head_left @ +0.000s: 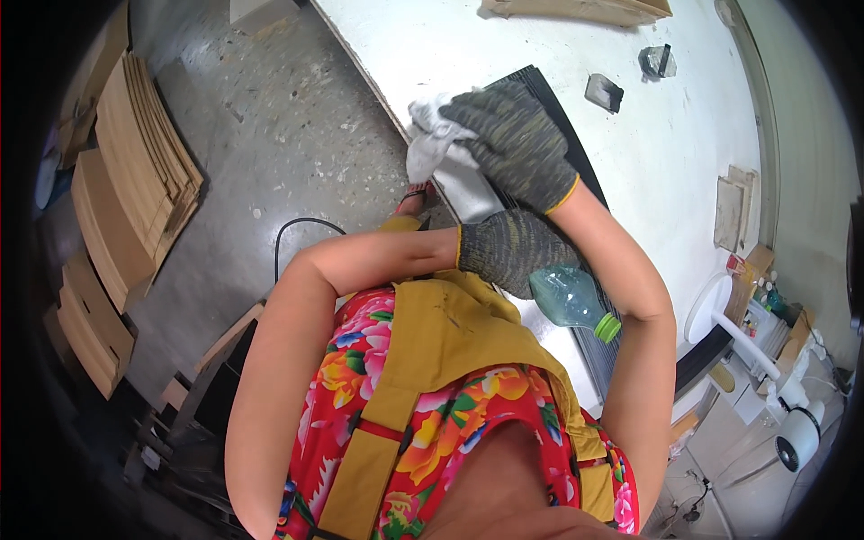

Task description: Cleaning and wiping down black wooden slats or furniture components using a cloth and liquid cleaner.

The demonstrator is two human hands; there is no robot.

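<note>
My left hand [517, 250], in a dark knitted work glove with a yellow cuff edge, is closed round the base end of a clear green plastic bottle [565, 295]. The bottle lies tilted, its bright green cap pointing down to the right. Farther up, my right hand [517, 144] wears a matching glove and grips a crumpled white rag [438, 144], which sticks out past the fingers at the left. Beneath both hands runs a stack of long black strips [556, 112] on the white table [630, 171]; my hands and right forearm hide part of it.
On the table are a small grey-black block [604, 93], a clear wrapped lump [658, 62] and a brown paper-covered piece [585, 9]. Cardboard stacks [135, 162] stand at left on the concrete floor [243, 135]. At right are a white fan-like appliance [798, 436] and clutter.
</note>
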